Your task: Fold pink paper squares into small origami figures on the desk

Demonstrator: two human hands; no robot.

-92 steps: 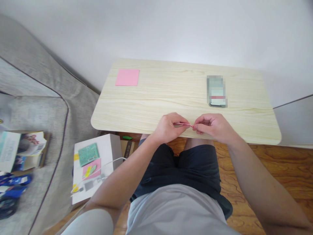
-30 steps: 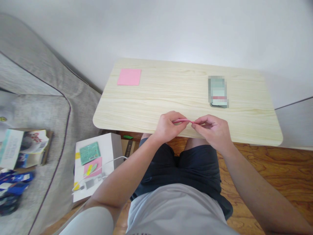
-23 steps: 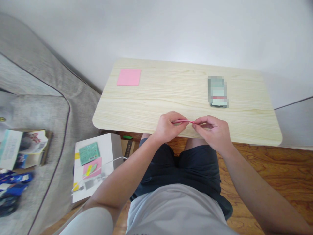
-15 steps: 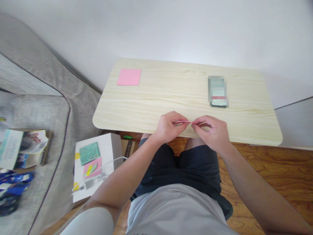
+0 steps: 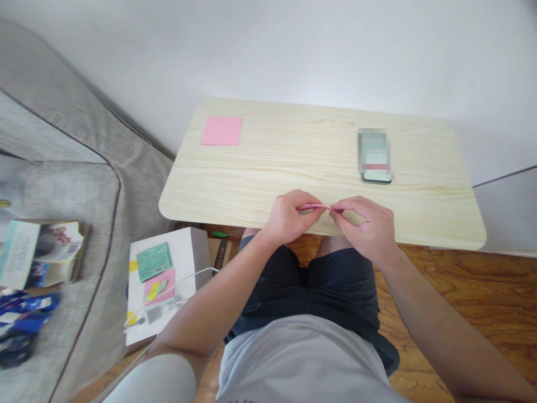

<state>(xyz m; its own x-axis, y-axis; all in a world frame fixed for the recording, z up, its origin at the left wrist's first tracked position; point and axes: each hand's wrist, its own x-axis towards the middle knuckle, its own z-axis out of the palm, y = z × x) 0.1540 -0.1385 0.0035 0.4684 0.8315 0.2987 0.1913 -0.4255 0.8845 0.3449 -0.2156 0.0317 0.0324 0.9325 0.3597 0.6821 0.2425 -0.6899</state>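
Looks onto a pale wall (image 5: 319,56), with a grey fabric sofa (image 5: 67,190) along the left and a brown wood floor (image 5: 461,296) below. Has a light wood-grain tabletop (image 5: 293,151) in front, rounded at the corners, long side facing the wall. Wears a grey shirt (image 5: 314,358) and dark shorts (image 5: 302,285), legs partly under the near edge. Lower left, beyond the left forearm: a white box (image 5: 178,252), and just beside it a brown carton (image 5: 212,249) with a dark label, partly hidden. On the sofa, an opened box (image 5: 17,252) and blue packages (image 5: 31,310), somewhat blurred.

Holds left hand (image 5: 291,217) and right hand (image 5: 364,224) close together at the near edge of the tabletop, around its middle. Farther back, beyond the right hand, a phone (image 5: 375,157), screen pixelated. Near the far left corner, lying flat, a pink paper square (image 5: 221,131). On the white box, a teal packet (image 5: 154,261), a pink sheet with yellow and green slips on top, and a white cable.

Smallest: pinches a thin pink strip (image 5: 314,206), nearly edge-on, between both hands. Left fingers closed on most of its length; right thumb and fingertips narrow, gripping the right end. Contact between strip and tabletop: cannot tell.
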